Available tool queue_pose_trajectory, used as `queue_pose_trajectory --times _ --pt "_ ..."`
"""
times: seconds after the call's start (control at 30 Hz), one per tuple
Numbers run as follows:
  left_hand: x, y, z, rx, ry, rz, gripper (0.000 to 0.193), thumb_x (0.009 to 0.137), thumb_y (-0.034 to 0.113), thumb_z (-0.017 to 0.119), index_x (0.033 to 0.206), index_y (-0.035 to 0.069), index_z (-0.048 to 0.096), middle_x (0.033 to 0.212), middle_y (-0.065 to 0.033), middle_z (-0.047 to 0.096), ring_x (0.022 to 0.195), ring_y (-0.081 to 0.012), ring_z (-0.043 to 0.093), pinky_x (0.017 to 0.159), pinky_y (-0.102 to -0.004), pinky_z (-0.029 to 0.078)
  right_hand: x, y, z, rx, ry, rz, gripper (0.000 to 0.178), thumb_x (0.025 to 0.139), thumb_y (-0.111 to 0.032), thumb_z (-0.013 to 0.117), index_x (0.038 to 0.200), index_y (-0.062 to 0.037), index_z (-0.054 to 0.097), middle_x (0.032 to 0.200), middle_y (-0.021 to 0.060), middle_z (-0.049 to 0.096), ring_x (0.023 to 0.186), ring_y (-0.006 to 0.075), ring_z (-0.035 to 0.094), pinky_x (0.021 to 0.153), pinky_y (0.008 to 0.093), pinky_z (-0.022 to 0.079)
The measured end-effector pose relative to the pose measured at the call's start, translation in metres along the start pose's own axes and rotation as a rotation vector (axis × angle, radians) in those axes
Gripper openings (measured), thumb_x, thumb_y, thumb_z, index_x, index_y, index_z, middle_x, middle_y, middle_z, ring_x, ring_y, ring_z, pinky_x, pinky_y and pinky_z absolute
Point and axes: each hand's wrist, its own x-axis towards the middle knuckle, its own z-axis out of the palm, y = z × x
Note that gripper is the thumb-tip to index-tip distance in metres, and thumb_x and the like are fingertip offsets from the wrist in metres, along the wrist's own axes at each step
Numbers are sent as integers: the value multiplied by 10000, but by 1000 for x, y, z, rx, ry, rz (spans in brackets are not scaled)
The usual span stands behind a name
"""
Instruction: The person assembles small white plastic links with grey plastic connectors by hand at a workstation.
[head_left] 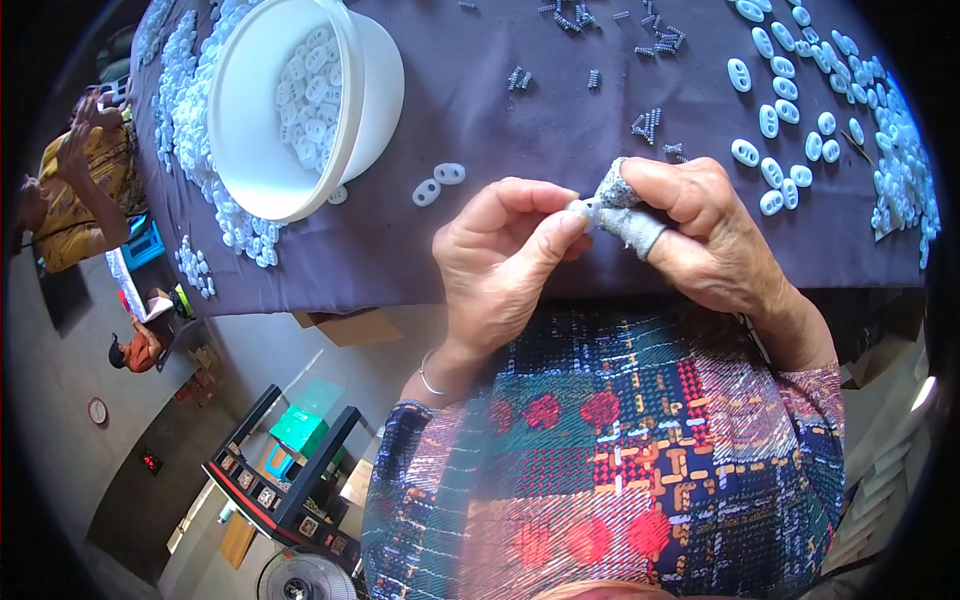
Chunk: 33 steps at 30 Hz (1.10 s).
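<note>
White piece point(590, 212), small and pale, sits between my two hands, above the table point(520, 130) close to its near edge and a little right of the middle. From my end, the relation that matters is a short line running roughly along that near edge: left hand point(510, 250), then the piece, then right hand point(710, 220). Neither hand is clearly nearer, since the fingertips of both meet at the piece. My left thumb and forefinger hold it in a narrow pinch from its left; my right thumb and forefinger, each wrapped in a cloth finger cover point(637, 230), come in from its right and seem to close on that side in an equally narrow pinch. I cannot tell which way its long axis points, because the fingers hide most of it, nor whether something smaller is tucked inside. Beyond the hands, toward the far edge, lie small dark springs point(648, 126), the nearest of them just past the right forefinger. A loose pair of white ovals point(426, 192) rests to the left of the left hand, well in from the left edge, with a white bucket point(382, 110) of similar ovals farther over, toward the far left corner. More ovals are scattered to the right of the right hand, thickening into a pale heap point(900, 185) along the right edge.
</note>
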Motion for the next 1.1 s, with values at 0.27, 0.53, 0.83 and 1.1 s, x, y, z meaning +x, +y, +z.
queue_pose_trajectory --times 0.27,0.53,0.83,1.1 --pt "1 0 -2 26 -57 8 136 808 -22 653 932 -25 597 855 -56 630 719 -94 617 653 -193 523 -1 4 -1 12 -18 -10 57 744 22 565 786 34 529 621 114 500 550 223 530 525 289 382" --pt "5 1 -2 41 -70 30 128 808 -19 654 923 -29 597 850 -57 618 709 -90 612 635 -188 526 3 4 -2 78 -48 -2 33 787 21 520 775 12 550 531 14 487 389 78 465 373 231 334" --pt "6 -1 -2 -16 -83 59 131 812 -24 647 925 -23 582 849 -64 619 724 -104 616 643 -206 528 3 3 -2 34 -49 30 93 767 2 582 859 17 575 558 -3 513 419 51 476 382 210 350" --pt "9 -2 -5 -172 -101 32 111 827 18 646 909 -9 576 843 -76 631 730 -126 623 662 -236 521 -5 -15 8 -378 175 -243 397 647 -83 746 973 49 563 694 91 522 545 175 511 477 296 420"
